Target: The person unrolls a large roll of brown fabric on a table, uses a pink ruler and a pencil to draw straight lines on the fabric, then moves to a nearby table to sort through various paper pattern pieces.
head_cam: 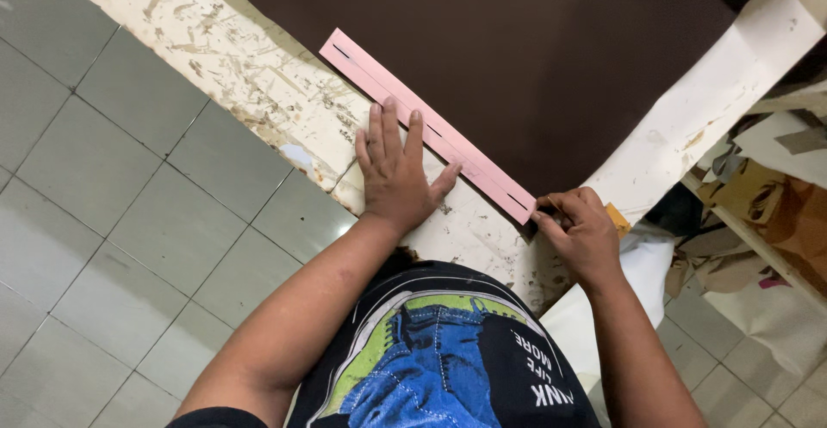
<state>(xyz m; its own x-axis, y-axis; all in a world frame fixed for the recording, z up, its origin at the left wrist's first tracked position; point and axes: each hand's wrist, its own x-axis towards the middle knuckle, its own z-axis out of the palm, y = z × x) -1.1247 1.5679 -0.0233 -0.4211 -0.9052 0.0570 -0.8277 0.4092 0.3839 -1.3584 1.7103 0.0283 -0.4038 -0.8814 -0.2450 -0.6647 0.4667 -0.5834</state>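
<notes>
Shirt (448,350): nearest the camera at 6 o'clock, dark cloth with a blue and green printed picture on the chest
Right hand (581,230): at about 4 o'clock from the centre of the view, fingers curled together at the near end of the pink strip, pinching something small that I cannot make out; whether it grips the strip itself is not clear
Yellow scrap (618,219): a small yellow-orange piece showing just behind the right hand, at its 3 o'clock side
Left hand (398,170): near the centre, laid flat, palm down, fingers spread apart and pointing to 12 o'clock; the thumb reaches toward 3 o'clock and its tip touches the pink strip, the fingertips lie at the strip's edge
Pink strip (431,127): long narrow pink strip lying flat on the table, running from 10 o'clock at its far end to 4 o'clock at its near end, with thin dark slits along its length; it lies along the edge of the brown sheet
Table (258,75): worn white top, scratched and stained, its edge running diagonally from 11 o'clock to 5 o'clock
Brown sheet (534,49): large dark brown sheet covering the table toward 12 o'clock and 1 o'clock
Floor (103,221): grey square tiles filling the 9 o'clock side
Shelf (758,187): at 3 o'clock, holding stacked paper and brown cardboard pieces
</notes>
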